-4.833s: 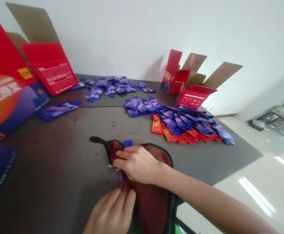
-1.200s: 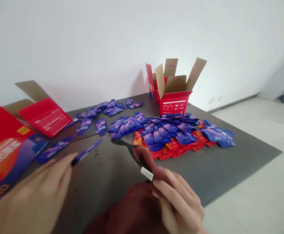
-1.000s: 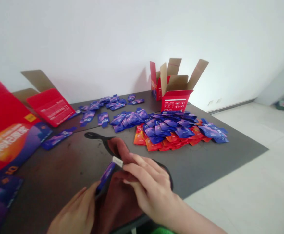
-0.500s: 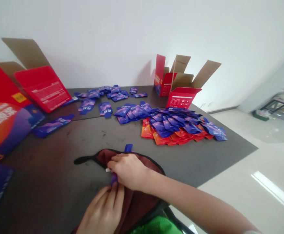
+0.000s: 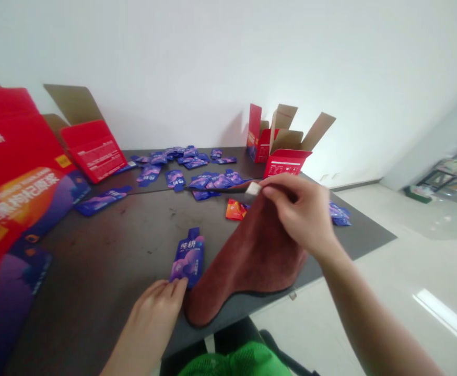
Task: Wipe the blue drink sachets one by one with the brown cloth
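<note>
A blue-purple sachet (image 5: 187,258) stands nearly upright, leaning slightly, at the fingertips of the left hand (image 5: 150,313). The fingers are extended and meet its lower edge, but from this view I cannot tell whether they actually grip it or only touch it. Just right of the sachet is a reddish-brown towelling cloth (image 5: 247,261) with a dark edge. The right hand (image 5: 299,214) is curled and pinches the cloth's upper corner between thumb and fingers, next to a small white tag (image 5: 253,188), and lifts that corner clear of the table. The cloth falls in a slanting fold from that hand, and its lower end lies near the table's front edge, close beside the left hand.

Beyond the cloth, loose blue sachets (image 5: 212,181) are scattered across the dark tabletop (image 5: 95,271), partly hidden by the raised cloth and the right hand. An orange sachet (image 5: 236,209) shows just left of the cloth's raised corner. Two open red cartons (image 5: 286,163) stand at the far corner, and a large printed red box (image 5: 12,172) sits at the left. A green mesh bag (image 5: 236,363) shows below the table's front edge.
</note>
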`<state>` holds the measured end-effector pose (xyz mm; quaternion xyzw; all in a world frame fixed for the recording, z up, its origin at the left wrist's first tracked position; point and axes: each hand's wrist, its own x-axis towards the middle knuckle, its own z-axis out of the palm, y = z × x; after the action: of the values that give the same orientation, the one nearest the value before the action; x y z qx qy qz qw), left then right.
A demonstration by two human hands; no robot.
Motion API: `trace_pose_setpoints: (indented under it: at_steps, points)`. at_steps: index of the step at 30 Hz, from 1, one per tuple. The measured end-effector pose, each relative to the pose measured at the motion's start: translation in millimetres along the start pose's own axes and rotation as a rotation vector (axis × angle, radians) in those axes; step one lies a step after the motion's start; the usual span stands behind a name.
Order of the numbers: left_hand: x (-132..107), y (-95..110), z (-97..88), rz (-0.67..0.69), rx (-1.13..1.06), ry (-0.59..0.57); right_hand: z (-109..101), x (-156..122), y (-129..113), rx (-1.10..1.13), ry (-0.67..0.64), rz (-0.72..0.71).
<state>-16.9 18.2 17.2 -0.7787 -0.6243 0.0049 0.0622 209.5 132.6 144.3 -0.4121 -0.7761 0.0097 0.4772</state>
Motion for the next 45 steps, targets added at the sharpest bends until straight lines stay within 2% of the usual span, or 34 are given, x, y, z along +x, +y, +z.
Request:
trace_pose_setpoints:
  at_steps: [2, 3, 5, 7, 8, 10, 12, 14, 16, 21, 23, 25, 27, 29, 31, 33, 36, 38, 40, 42, 45]
  points:
    - [-5, 2, 4.3, 0.025, 0.059, 0.068, -32, 7, -4, 0.003, 0.094, 0.028]
    - [-6, 4, 5.6, 0.035, 0.088, 0.102, -40, 11, -9, 0.012, 0.113, 0.031]
    - [-6, 9, 6.0, 0.057, 0.127, 0.164, -36, 14, -20, 0.036, 0.087, 0.015]
    - [-5, 14, 4.5, 0.098, 0.129, 0.222, -7, 10, -30, 0.055, -0.040, -0.022]
    - [-5, 16, 3.7, 0.113, 0.121, 0.249, 14, 4, -34, 0.068, -0.150, -0.045]
    - [-6, 17, 3.5, 0.119, 0.095, 0.291, 61, -14, -35, 0.136, -0.460, -0.085]
    - [-10, 17, 6.4, 0.107, 0.061, 0.317, 99, -38, -30, 0.167, -0.661, -0.085]
    - [-15, 15, 11.9, 0.106, 0.021, 0.361, 118, -62, -21, 0.218, -0.793, -0.122]
    - [-20, 14, 17.9, 0.116, -0.011, 0.406, 118, -79, -12, 0.277, -0.846, -0.137]
    - [-21, 17, 20.5, 0.103, -0.013, 0.529, 98, -86, -5, 0.275, -0.928, -0.298]
    - [-20, 19, 17.1, 0.125, 0.019, 0.534, 105, -81, -6, 0.289, -0.949, -0.395]
    - [-18, 19, 13.9, 0.157, 0.050, 0.509, 121, -75, -6, 0.307, -0.937, -0.451]
    - [-16, 19, 12.7, 0.169, 0.065, 0.511, 140, -68, -2, 0.272, -0.880, -0.416]
    - [-14, 17, 13.6, 0.172, 0.047, 0.541, 154, -59, 3, 0.195, -0.810, -0.318]
    - [-13, 15, 15.6, 0.174, -0.006, 0.570, 158, -47, 7, 0.131, -0.747, -0.227]
    - [-14, 14, 17.1, 0.169, -0.059, 0.580, 147, -38, 4, 0.117, -0.685, -0.178]
    - [-15, 14, 16.7, 0.151, -0.058, 0.580, 115, -36, -14, 0.137, -0.608, -0.181]
    - [-16, 15, 15.5, 0.145, -0.042, 0.585, 98, -46, -28, 0.127, -0.672, -0.258]
    - [-15, 16, 14.4, 0.135, -0.052, 0.582, 95, -60, -37, 0.100, -0.796, -0.387]
    - [-14, 17, 13.8, 0.141, -0.058, 0.584, 104, -72, -38, 0.073, -0.880, -0.516]
    - [-13, 17, 12.9, 0.164, 0.001, 0.594, 124, -80, -29, 0.068, -0.916, -0.661]
